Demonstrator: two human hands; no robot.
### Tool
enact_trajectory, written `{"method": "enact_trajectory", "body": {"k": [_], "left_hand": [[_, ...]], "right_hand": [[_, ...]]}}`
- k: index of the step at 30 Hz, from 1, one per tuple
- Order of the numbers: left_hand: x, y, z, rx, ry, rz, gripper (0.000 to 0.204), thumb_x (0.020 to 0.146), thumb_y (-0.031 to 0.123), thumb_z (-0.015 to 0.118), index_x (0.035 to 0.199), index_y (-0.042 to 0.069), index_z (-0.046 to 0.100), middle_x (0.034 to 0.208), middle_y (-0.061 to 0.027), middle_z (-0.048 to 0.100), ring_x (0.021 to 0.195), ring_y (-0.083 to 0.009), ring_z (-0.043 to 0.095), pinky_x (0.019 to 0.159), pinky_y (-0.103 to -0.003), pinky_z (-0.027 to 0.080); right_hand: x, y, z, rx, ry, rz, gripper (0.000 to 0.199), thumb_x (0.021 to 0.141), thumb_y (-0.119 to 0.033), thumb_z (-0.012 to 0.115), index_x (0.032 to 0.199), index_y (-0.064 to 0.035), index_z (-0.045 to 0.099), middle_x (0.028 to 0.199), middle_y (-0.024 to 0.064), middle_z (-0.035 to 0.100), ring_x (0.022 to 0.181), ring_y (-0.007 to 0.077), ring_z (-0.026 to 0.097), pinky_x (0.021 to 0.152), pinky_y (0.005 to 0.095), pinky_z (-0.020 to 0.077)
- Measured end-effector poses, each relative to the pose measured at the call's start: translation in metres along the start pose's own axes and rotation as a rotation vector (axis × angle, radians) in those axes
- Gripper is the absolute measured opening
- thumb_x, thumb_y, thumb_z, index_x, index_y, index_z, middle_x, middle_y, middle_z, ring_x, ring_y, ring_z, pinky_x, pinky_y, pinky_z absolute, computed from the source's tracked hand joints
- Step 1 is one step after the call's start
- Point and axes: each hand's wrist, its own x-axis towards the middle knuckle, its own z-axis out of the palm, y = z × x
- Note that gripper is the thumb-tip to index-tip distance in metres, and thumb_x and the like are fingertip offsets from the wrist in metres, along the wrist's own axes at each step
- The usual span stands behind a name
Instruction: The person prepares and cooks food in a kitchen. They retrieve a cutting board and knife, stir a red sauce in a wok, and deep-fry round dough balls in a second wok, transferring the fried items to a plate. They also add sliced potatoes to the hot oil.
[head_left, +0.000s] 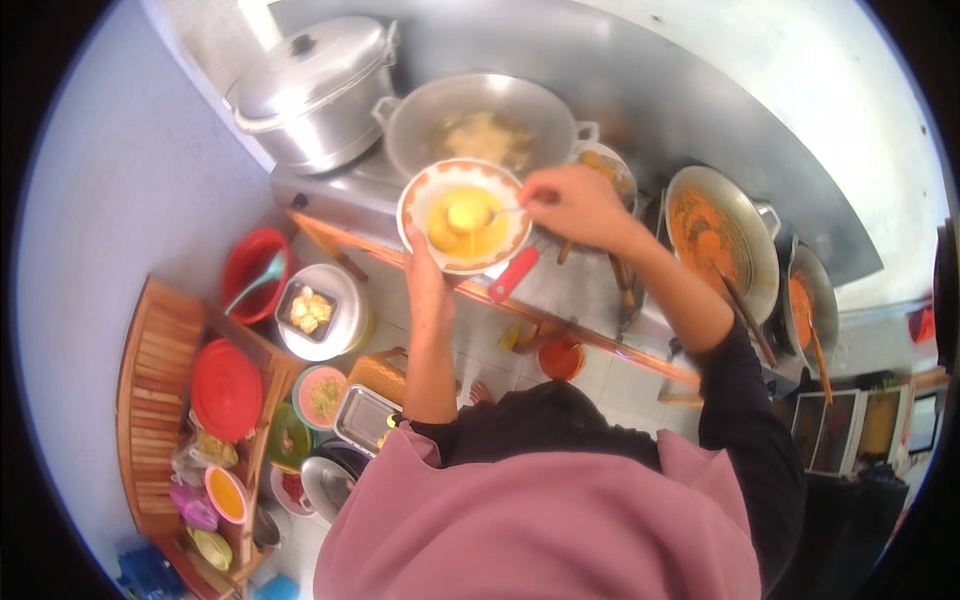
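Observation:
My left hand point(428, 275) grips the near-left edge of a white bowl point(415, 200) with an orange-brown patterned rim. Yellow liquid that looks like beaten egg point(480, 243) fills its bottom. A round, pale yellow piece of food point(467, 212) sits in the liquid. Pinched in my right hand point(575, 203) is a thin metal spoon or fork point(507, 211), its tip at that piece; the exact kind is hard to make out. Just beyond the bowl stands a large metal wok point(415, 135) holding oil and pale frying food point(485, 138).
A big lidded pot point(310, 90) stands at the far left. To the right are a small pan point(610, 170) and two woks point(705, 235) of orange-red food. A red-handled tool point(513, 275) lies by the counter edge. Basins, trays and a wooden rack point(155, 400) crowd the lower left.

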Motion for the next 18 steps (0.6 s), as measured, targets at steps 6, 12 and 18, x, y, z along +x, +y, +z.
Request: {"method": "enact_trajectory", "body": {"k": [6,12,18], "left_hand": [[-0.006,0.003,-0.012,-0.001,0.165,-0.019,0.063,0.103,0.051,0.032,0.146,0.004,0.032,0.139,-0.0172,0.049,0.119,-0.0302,0.058,0.089,-0.045,0.056],[-0.018,0.010,-0.053,0.038,0.349,-0.070,0.063,0.103,0.053,0.032,0.147,0.009,0.034,0.142,-0.0117,0.049,0.126,-0.0272,0.052,0.094,-0.044,0.049],[-0.021,0.013,-0.068,0.056,0.324,0.025,0.062,0.103,0.053,0.034,0.145,0.007,0.034,0.137,-0.0137,0.053,0.117,-0.0271,0.060,0.083,-0.042,0.057]], "right_hand": [[0.062,0.059,-0.014,-0.189,0.083,0.085,0.015,0.079,-0.029,0.064,0.086,-0.0198,0.073,0.085,0.0057,0.071,0.084,0.0268,0.067,0.072,0.0391,0.0518],[0.106,0.100,0.028,-0.766,-0.168,0.280,0.020,0.076,-0.023,0.064,0.090,-0.0143,0.075,0.092,0.0112,0.072,0.089,0.0281,0.069,0.073,0.0411,0.0538],[0.134,0.104,0.083,-0.769,-0.161,0.251,0.022,0.080,-0.022,0.061,0.093,-0.0120,0.076,0.100,0.0091,0.073,0.093,0.0275,0.070,0.073,0.0433,0.0541]]}}
